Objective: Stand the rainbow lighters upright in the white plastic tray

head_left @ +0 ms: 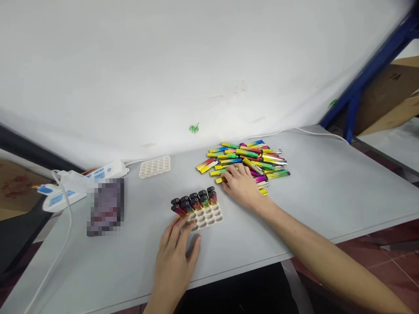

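My left hand (175, 253) lies at the near left corner of a white holder tray (209, 225), fingertips touching it and thumb apart. Two rows of shiny lighters (195, 202) with black tops stand upright in the tray's far part; empty oval slots lie nearer me. My right hand (241, 185) rests over the near left side of a loose pile of lighters (250, 152), coloured metallic yellow, green, red, blue and purple. Its fingers are spread and bent down onto them. The hand hides what lies under its palm.
A second white slotted tray (155, 166) lies by the wall. White power strips (101, 172) with a cable (67, 226) sit at the left, beside a blurred dark item (105, 207). A blue metal frame (352, 109) and cardboard boxes (388, 91) are at the right.
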`<state>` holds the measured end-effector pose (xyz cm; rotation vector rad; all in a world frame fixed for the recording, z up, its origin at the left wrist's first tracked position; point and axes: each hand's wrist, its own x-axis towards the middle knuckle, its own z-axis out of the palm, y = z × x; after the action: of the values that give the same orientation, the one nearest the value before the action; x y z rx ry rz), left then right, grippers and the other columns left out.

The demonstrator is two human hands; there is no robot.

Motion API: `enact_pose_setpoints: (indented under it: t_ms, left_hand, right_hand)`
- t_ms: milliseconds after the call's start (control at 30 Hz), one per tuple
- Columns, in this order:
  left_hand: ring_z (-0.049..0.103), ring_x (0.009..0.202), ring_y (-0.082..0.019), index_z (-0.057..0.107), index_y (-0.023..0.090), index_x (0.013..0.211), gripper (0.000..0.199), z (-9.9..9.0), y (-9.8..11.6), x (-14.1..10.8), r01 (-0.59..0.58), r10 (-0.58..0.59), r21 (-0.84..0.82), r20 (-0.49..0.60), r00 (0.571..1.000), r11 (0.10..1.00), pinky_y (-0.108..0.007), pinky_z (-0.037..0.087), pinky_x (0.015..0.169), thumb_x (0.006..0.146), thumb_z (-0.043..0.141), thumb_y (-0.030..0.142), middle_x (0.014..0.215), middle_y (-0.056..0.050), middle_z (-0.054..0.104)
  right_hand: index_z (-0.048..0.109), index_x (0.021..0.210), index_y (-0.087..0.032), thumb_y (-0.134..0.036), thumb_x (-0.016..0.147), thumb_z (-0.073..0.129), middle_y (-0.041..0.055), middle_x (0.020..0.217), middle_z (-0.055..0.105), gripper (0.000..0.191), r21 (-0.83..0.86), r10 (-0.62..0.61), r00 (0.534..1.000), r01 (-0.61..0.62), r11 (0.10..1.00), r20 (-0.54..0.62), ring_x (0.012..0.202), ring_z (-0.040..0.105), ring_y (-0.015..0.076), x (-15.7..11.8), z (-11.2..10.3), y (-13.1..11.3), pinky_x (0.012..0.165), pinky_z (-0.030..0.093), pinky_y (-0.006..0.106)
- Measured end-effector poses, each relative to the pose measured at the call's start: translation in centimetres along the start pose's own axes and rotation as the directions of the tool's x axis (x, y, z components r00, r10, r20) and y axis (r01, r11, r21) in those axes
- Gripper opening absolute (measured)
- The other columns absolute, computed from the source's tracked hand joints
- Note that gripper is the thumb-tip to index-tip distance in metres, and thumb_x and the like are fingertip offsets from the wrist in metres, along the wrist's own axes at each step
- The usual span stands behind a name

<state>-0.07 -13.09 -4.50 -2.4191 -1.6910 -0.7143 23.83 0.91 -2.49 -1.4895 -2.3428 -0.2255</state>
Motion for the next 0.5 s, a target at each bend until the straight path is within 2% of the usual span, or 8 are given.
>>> enact_pose_setpoints:
  t_ms: [100, 167, 200, 267, 333, 400, 467, 500]
  left_hand:
    - [0.049, 0.129, -0.029, 0.056, 0.021, 0.125, 0.032, 0.0, 0.0, 0.0, 0.002, -0.002, 0.000, 0.007, 1.000, 1.000, -0.046, 0.049, 0.102, 0.093, 0.058, 0.026, 0.133, -0.008, 0.060]
    - [0.048, 0.130, -0.029, 0.056, 0.021, 0.125, 0.032, -0.1, 0.0, 0.0, 0.001, 0.000, -0.008, 0.010, 1.000, 1.000, -0.046, 0.048, 0.102, 0.093, 0.058, 0.026, 0.134, -0.009, 0.060]
    - [0.048, 0.130, -0.029, 0.056, 0.021, 0.124, 0.032, -0.1, 0.0, 0.1, 0.001, 0.000, -0.011, 0.011, 1.000, 1.000, -0.046, 0.048, 0.103, 0.093, 0.058, 0.026, 0.134, -0.009, 0.060]
    - [0.048, 0.130, -0.029, 0.056, 0.020, 0.124, 0.031, -0.1, 0.0, 0.1, 0.000, 0.000, -0.014, 0.010, 1.000, 1.000, -0.046, 0.048, 0.102, 0.093, 0.058, 0.025, 0.133, -0.009, 0.060]
    - [0.048, 0.130, -0.029, 0.057, 0.021, 0.124, 0.031, -0.1, 0.0, 0.1, 0.001, -0.001, -0.012, 0.007, 1.000, 1.000, -0.046, 0.048, 0.102, 0.093, 0.058, 0.025, 0.133, -0.009, 0.060]
    - [0.048, 0.130, -0.029, 0.056, 0.021, 0.124, 0.031, -0.1, 0.1, 0.1, 0.002, -0.002, -0.010, 0.006, 1.000, 1.000, -0.046, 0.048, 0.102, 0.093, 0.058, 0.025, 0.133, -0.008, 0.060]
    - [0.049, 0.129, -0.029, 0.056, 0.021, 0.124, 0.031, -0.1, 0.1, 0.1, 0.004, -0.004, -0.007, 0.002, 1.000, 1.000, -0.046, 0.049, 0.102, 0.093, 0.058, 0.025, 0.133, -0.008, 0.060]
    - [0.049, 0.129, -0.029, 0.056, 0.021, 0.124, 0.031, -0.1, 0.1, 0.1, 0.004, -0.004, -0.006, 0.001, 1.000, 1.000, -0.046, 0.049, 0.102, 0.093, 0.058, 0.025, 0.133, -0.009, 0.060]
  right_hand:
    - [0.066, 0.106, -0.016, -0.025, 0.097, 0.050, 0.0129, 0.105, 0.067, 0.020, 0.150, -0.010, 0.997, 0.022, 0.988, -0.082, 0.107, 0.048, 0.0307, 0.3, -0.1, 0.3, 0.087, 0.039, 0.042]
    - [0.063, 0.109, -0.015, -0.025, 0.099, 0.046, 0.0128, 0.105, 0.066, 0.023, 0.346, 0.072, 0.985, -0.013, 0.938, -0.159, 0.103, 0.052, 0.0279, 0.4, -0.4, 0.3, 0.086, 0.041, 0.041]
    - [0.062, 0.109, -0.015, -0.026, 0.100, 0.043, 0.0119, 0.103, 0.066, 0.024, 0.470, 0.145, 0.974, -0.047, 0.882, -0.175, 0.097, 0.054, 0.0254, 0.5, -0.6, 0.4, 0.083, 0.043, 0.039]
    - [0.060, 0.108, -0.017, -0.031, 0.101, 0.039, 0.0077, 0.092, 0.064, 0.027, 0.712, 0.310, 0.943, -0.133, 0.689, -0.123, 0.079, 0.054, 0.0197, 0.5, -0.9, 0.4, 0.072, 0.044, 0.034]
    - [0.059, 0.106, -0.020, -0.037, 0.100, 0.037, 0.0011, 0.077, 0.056, 0.028, 0.883, 0.439, 0.898, -0.219, 0.414, 0.016, 0.062, 0.048, 0.0151, 0.4, -1.2, 0.6, 0.059, 0.041, 0.030]
    - [0.059, 0.106, -0.021, -0.036, 0.098, 0.038, -0.0034, 0.067, 0.046, 0.027, 0.954, 0.490, 0.857, -0.260, 0.146, 0.159, 0.055, 0.042, 0.0131, 0.2, -1.4, 1.0, 0.053, 0.036, 0.027]
    - [0.060, 0.109, -0.022, -0.031, 0.093, 0.041, -0.0050, 0.064, 0.043, 0.026, 0.963, 0.494, 0.836, -0.269, -0.009, 0.238, 0.055, 0.042, 0.0126, 0.1, -1.5, 1.4, 0.053, 0.036, 0.027]
    - [0.061, 0.111, -0.022, -0.028, 0.090, 0.044, -0.0051, 0.064, 0.044, 0.028, 0.961, 0.486, 0.837, -0.274, -0.027, 0.252, 0.057, 0.044, 0.0127, 0.1, -1.7, 1.6, 0.056, 0.038, 0.027]
